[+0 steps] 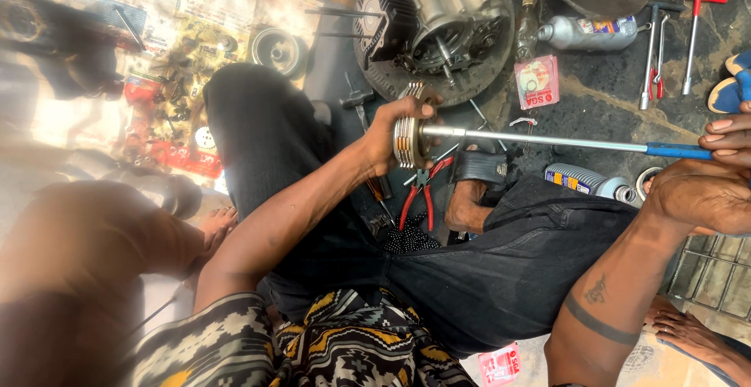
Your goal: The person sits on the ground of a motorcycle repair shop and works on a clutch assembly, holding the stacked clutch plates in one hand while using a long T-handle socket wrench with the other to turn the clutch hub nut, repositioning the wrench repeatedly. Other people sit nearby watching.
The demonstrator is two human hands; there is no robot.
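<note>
My left hand (395, 133) grips a round stack of metal clutch plates (408, 140) held above my lap. A long steel socket wrench (547, 141) with a blue handle end runs from the centre of the stack out to the right. My right hand (704, 188) holds that blue handle at the right edge of the view. Just beyond the plates, a motorcycle engine (442, 16) sits in a round metal pan on the ground.
Red-handled pliers (422, 191) lie by my knee. T-handle wrenches (692, 31), a grey oil bottle (587, 33) and a red packet (537, 82) lie at the back right. Small parts litter paper (172, 74) at the left. A bare foot (692, 336) shows at lower right.
</note>
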